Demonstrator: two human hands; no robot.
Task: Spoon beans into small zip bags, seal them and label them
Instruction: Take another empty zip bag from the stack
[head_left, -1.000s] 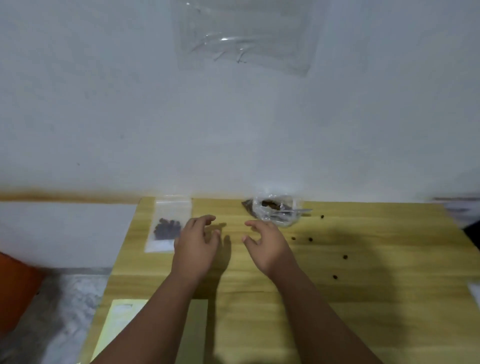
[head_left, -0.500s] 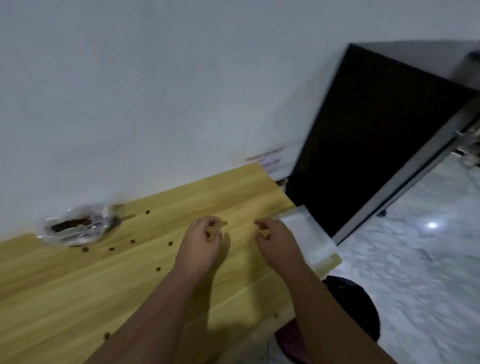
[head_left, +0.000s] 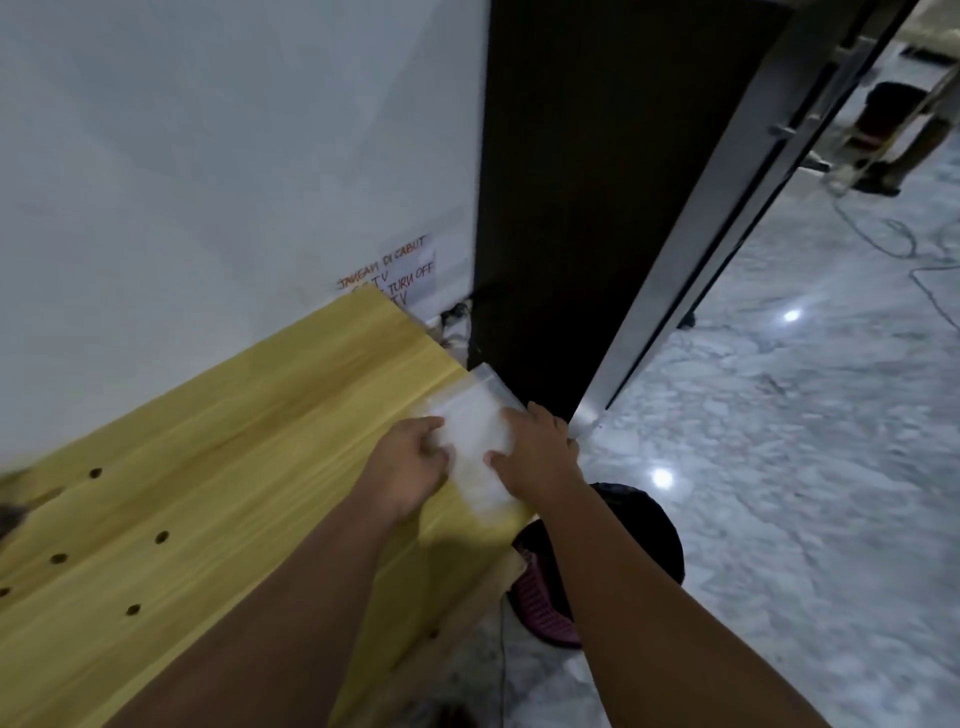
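Observation:
A small stack of clear zip bags (head_left: 475, 431) lies at the right end of the yellow wooden table (head_left: 249, 441), by its corner. My left hand (head_left: 410, 462) has its fingers curled at the stack's left edge and pinches a bag there. My right hand (head_left: 540, 457) lies on the stack's right side, thumb pressed on top and fingers over the table edge. Several loose dark beans (head_left: 161, 537) are scattered on the table at the left. The bean container and spoon are out of view.
A white wall with a handwritten note (head_left: 395, 270) runs behind the table. A dark door panel (head_left: 597, 208) stands right of the corner. Below the table edge sit a black round stool (head_left: 644, 530) and a pink slipper (head_left: 545, 608) on marble floor. A person's legs (head_left: 914, 140) show far off.
The view has swung right along the table. Both hands moved from the table's middle to the bag stack at the right end and now touch it.

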